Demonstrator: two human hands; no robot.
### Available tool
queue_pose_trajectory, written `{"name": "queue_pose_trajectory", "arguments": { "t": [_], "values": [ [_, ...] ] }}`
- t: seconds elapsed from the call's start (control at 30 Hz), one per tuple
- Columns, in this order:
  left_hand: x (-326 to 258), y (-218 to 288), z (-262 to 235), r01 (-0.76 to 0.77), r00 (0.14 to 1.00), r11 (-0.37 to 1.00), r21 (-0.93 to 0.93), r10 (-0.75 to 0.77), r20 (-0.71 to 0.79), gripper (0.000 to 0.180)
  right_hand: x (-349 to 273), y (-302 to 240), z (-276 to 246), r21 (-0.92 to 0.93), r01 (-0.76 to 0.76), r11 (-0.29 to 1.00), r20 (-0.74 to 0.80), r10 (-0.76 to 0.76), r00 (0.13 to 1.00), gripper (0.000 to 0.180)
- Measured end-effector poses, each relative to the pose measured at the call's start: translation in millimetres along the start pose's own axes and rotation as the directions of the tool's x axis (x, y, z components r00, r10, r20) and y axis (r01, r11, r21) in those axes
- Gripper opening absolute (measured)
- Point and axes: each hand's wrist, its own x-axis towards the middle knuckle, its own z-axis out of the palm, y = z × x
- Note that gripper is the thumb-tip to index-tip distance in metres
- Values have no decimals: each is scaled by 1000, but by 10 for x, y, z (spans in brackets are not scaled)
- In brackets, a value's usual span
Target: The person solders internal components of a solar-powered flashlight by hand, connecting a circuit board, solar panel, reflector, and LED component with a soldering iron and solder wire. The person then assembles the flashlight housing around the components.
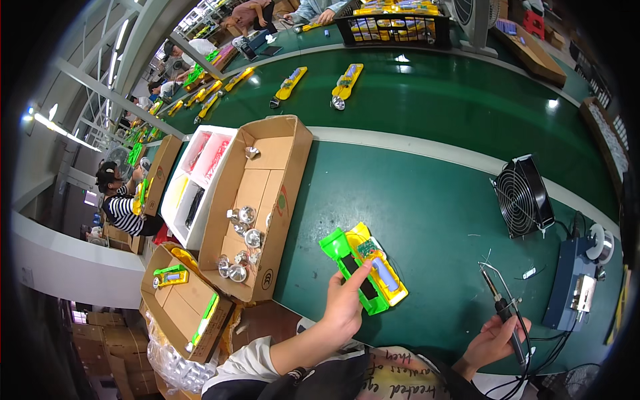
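My left hand (pixel 345 303) grips a green and yellow plastic torch housing (pixel 365 269) lying open on the green bench, with a small circuit board and a pale battery showing inside it. My right hand (pixel 495 340) holds a black soldering iron (pixel 501 305) by its handle, tip pointing up and away, a hand's width to the right of the housing. The iron's cable runs down past my wrist.
A cardboard box (pixel 287 193) with several silver reflector cups sits left of the housing. A white tray (pixel 190 193) lies beyond it. A small black fan (pixel 523 197) and a blue soldering station (pixel 573 283) stand at right. Yellow torches (pixel 347 83) ride the conveyor; other people work at left.
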Motion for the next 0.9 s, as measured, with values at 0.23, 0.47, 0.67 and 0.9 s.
{"name": "queue_pose_trajectory", "arguments": {
  "t": [0.23,0.47,0.67,0.9],
  "values": [
    [-222,165,-284,252,957,949,188,-273,95,42,16,68,-82,56,-60,997,79,55,995,15],
    [-337,763,-450,289,789,300,909,-612,-49,46,48,118,-132,73,-78,994,84,72,994,13],
    [9,1139,162,-703,643,-550,451,-221,733,25,31,98,-115,25,-76,997,51,75,996,17],
    [824,1098,101,-866,475,-375,330,-412,778,21,7,65,-85,-24,-26,999,21,27,999,15]
  ]
}}
